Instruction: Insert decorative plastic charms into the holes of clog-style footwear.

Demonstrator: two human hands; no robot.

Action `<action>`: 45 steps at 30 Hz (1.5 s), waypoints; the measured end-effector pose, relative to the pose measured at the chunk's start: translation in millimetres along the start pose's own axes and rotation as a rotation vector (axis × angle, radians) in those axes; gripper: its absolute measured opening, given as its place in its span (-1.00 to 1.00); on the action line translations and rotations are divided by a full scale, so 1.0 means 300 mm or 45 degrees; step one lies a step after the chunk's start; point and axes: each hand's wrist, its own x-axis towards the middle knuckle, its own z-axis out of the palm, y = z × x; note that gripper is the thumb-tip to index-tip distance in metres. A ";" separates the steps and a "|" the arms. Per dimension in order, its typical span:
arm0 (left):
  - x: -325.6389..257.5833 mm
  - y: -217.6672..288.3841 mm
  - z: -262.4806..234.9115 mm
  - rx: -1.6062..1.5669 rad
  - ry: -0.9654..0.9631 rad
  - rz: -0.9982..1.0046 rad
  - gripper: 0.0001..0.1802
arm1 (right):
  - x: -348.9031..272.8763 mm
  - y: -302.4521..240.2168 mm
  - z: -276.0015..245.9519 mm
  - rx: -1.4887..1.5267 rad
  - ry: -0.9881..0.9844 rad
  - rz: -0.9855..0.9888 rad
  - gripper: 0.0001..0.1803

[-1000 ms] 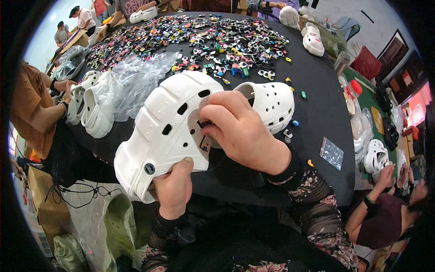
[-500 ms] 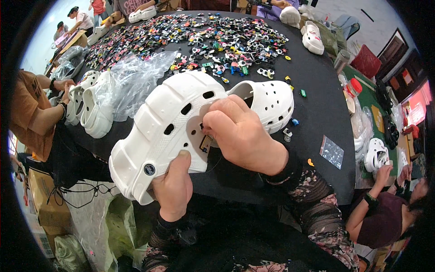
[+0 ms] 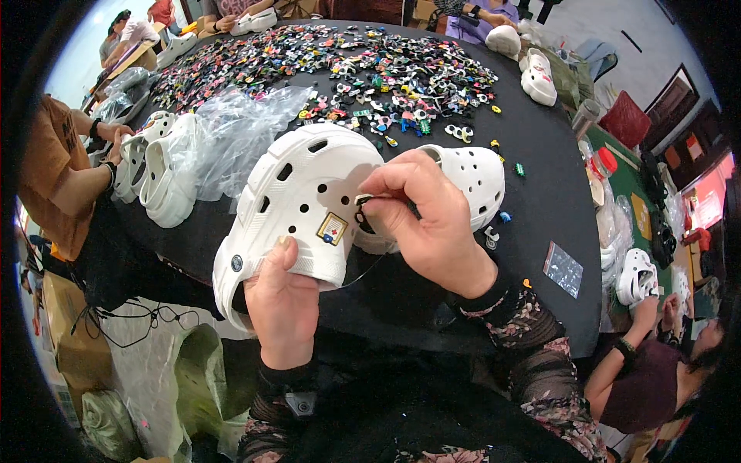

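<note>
My left hand (image 3: 282, 309) is closed on a white foam clog (image 3: 266, 193), thumb on its upper near the opening and fingers hidden inside. The clog is tilted so its holed top shows. A rectangular gold-edged charm (image 3: 332, 228) with a white and red face sits on the upper, beside several bare holes. My right hand (image 3: 432, 220) pinches a small black-and-white charm (image 3: 362, 202) between thumb and fingertips, right at the clog's edge; its design is too small to make out. Behind my right hand, a second white clog (image 3: 477, 181) rests on the black table (image 3: 540, 208).
A broad pile of colourful shoe charms (image 3: 340, 69) covers the table's far part. Clear plastic bags (image 3: 243, 143) and white clogs (image 3: 171, 177) stand at the left, near a co-worker's hands. A small clear packet (image 3: 563, 268) lies at the right. Other people handle clogs around the table.
The held clog has turned so more of its top and the gold-edged charm show. My right hand has drawn slightly right, and the small charm in its fingertips is now visible.
</note>
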 end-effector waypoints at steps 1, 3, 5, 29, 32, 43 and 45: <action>0.002 0.001 -0.003 -0.004 0.001 -0.001 -0.47 | 0.002 0.007 -0.010 -0.015 0.001 -0.001 -0.80; 0.005 0.004 -0.011 -0.003 0.022 -0.062 -0.46 | 0.008 0.011 -0.016 -0.025 0.005 0.011 -0.84; 0.012 0.002 -0.026 -0.028 0.025 -0.078 -0.46 | 0.007 0.014 -0.012 -0.009 -0.003 0.037 -0.85; 0.030 -0.007 -0.017 -0.038 -0.026 -0.014 -0.49 | -0.010 0.040 0.007 -0.132 -0.106 0.024 -0.82; 0.026 -0.009 -0.018 -0.015 0.005 -0.017 -0.49 | -0.010 0.037 0.006 -0.134 -0.147 0.007 -0.81; 0.009 -0.027 -0.004 -0.020 -0.058 0.030 -0.45 | -0.026 0.020 0.023 -0.167 -0.236 0.012 -0.71; 0.008 -0.036 -0.012 -0.038 -0.061 0.009 -0.44 | -0.028 0.024 0.025 -0.210 -0.287 -0.069 -0.65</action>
